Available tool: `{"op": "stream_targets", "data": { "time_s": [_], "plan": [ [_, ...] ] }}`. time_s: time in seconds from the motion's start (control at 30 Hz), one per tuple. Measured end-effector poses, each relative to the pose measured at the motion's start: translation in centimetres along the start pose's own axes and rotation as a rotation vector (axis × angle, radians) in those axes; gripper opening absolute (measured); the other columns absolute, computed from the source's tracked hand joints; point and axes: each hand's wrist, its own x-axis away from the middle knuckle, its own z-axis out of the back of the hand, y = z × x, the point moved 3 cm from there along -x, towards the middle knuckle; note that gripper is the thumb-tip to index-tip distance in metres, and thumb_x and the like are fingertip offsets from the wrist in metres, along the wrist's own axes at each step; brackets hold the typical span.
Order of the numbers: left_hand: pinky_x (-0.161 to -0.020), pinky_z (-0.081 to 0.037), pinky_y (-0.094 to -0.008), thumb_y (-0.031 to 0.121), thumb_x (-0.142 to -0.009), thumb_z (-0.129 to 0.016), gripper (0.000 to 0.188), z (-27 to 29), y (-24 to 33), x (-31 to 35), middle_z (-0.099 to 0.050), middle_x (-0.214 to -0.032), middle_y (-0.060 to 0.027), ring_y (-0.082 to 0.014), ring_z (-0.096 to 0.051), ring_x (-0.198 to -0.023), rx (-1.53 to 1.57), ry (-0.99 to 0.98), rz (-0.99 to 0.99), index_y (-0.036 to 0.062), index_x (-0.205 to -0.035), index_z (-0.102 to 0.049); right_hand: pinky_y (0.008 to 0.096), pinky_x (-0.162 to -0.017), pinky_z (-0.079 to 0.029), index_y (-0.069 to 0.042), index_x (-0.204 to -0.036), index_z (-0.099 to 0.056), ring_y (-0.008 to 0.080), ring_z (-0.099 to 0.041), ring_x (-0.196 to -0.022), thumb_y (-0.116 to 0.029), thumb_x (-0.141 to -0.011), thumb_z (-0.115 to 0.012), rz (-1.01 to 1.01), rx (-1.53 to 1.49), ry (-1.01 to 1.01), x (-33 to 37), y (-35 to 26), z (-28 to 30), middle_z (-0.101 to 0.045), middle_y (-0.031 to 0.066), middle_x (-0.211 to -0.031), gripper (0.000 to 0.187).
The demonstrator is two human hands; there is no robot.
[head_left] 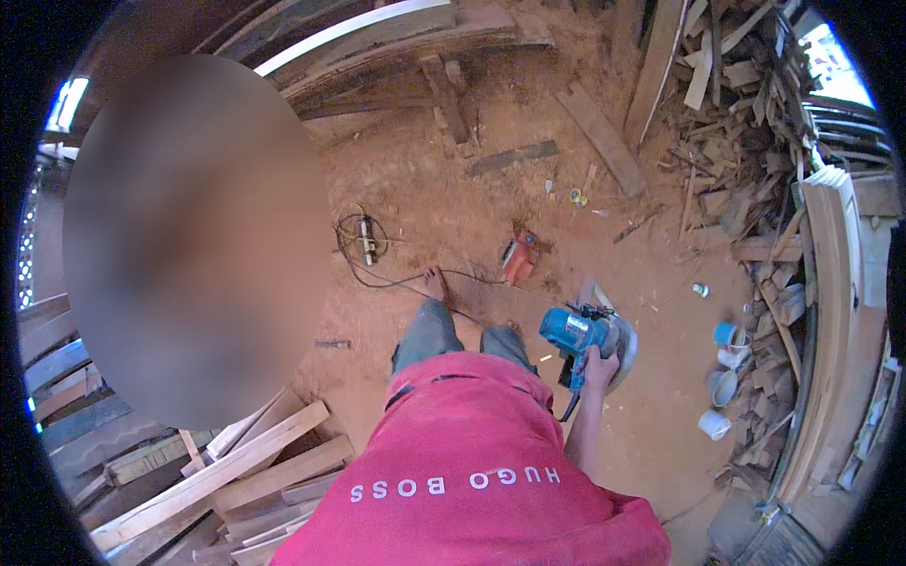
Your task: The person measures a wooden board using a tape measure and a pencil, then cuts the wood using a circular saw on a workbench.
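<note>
- Right hand (598, 367): closed round one blue power saw (572, 330), at the person's right side.
- Left hand: out of sight; state cannot be told.
- Progress: saw in grip, no workpiece seen against it; cutting done or remaining, unclear.

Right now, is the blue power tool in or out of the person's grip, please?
In grip: the right hand is closed on the blue power tool.
</note>
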Motion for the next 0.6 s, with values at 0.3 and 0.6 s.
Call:
{"op": "stream_targets", "data": {
  "time_s": [0.3, 0.6],
  "plan": [
    [-0.088, -0.055, -0.0457, 0.041, -0.087, -0.074, 0.055, 11.9, -5.6, -2.2, -0.069, -0.119, -0.0177, -0.0363, -0.068, -0.105, -0.201, -0.084, 0.063, 0.0052, -0.127, -0.061, 0.0275, -0.037, -0.041, -0.003, -0.086, -0.054, 0.0114, -0.051, -0.044, -0.005, -0.082, -0.062, 0.049, -0.090, 0.047, 4.0, -7.7, -10.0, -0.055, 0.0030, -0.063, 0.010],
    [-0.088, -0.055, -0.0453, 0.035, -0.090, -0.071, 0.051, 25.6, 2.8, -15.7, -0.071, -0.110, -0.0199, -0.0387, -0.068, -0.100, -0.346, 0.382, -0.369, 0.0014, -0.128, -0.061, 0.0291, -0.044, -0.045, -0.001, -0.095, -0.061, 0.0132, -0.056, -0.049, -0.005, -0.080, -0.064, 0.164, -0.061, 0.000, 3.4, -18.3, -17.3, -0.061, 0.0043, -0.068, 0.015]
  ]
}}
